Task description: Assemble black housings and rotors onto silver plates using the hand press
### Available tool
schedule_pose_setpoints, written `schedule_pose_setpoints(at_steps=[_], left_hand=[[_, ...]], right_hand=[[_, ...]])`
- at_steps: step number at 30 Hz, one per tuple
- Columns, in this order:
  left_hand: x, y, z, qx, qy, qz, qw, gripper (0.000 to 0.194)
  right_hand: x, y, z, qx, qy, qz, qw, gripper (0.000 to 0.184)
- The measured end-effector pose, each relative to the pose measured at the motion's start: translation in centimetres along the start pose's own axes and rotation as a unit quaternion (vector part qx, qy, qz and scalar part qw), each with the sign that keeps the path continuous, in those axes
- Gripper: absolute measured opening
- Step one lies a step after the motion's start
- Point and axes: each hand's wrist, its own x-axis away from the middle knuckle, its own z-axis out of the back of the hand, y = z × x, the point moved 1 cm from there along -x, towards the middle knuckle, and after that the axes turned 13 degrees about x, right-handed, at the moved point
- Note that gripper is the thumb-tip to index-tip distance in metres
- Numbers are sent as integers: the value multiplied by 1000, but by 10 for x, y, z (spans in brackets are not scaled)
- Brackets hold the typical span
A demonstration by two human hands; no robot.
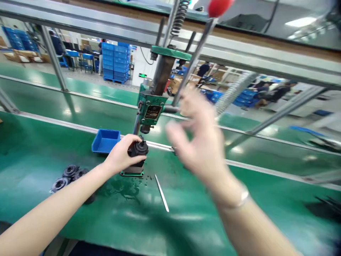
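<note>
My left hand (123, 155) is closed around a black round plastic part (140, 148) on the base of a green hand press (152, 110). The press ram (145, 128) stands just above that part, with a gap between them. Blurred by motion, my right hand (198, 131) is raised to the right of the press, beside its metal lever (193, 64). Its thumb and fingers are apart, and I see nothing in them. A red knob (218, 7) tops the lever.
Several similar black round parts (70, 170) lie left of the press, partly behind my left forearm. A blue bin (106, 141) stands behind my left hand. On the green table (128, 220) lies a thin white strip (161, 193). Dark thin items (327, 208) lie far right.
</note>
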Motion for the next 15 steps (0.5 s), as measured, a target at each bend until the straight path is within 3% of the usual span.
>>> schedule_pose_setpoints(at_steps=[1, 3, 5, 7, 9, 11, 15], left_hand=[[11, 5, -8, -42, 13, -43, 998, 40], [35, 12, -30, -88, 20, -118, 989, 37], [55, 14, -56, -104, 24, -164, 981, 27], [71, 13, -81, -97, 10, -169, 981, 26], [83, 12, -99, -90, -28, -147, 985, 39], [94, 9, -105, -100, -77, -124, 984, 56], [115, -7, -89, -115, -132, -100, 980, 60]], right_hand=[[33, -5, -14, -2, -82, -4, 997, 65], [98, -11, -42, -36, -154, -77, 985, 71], [148, -10, -60, -44, -110, -120, 986, 66], [182, 0, -62, -25, -65, -133, 989, 62], [206, 24, -50, 31, -36, -157, 986, 58], [230, 64, -29, 108, -17, -230, 967, 51], [281, 170, 26, 218, 20, -388, 895, 51]])
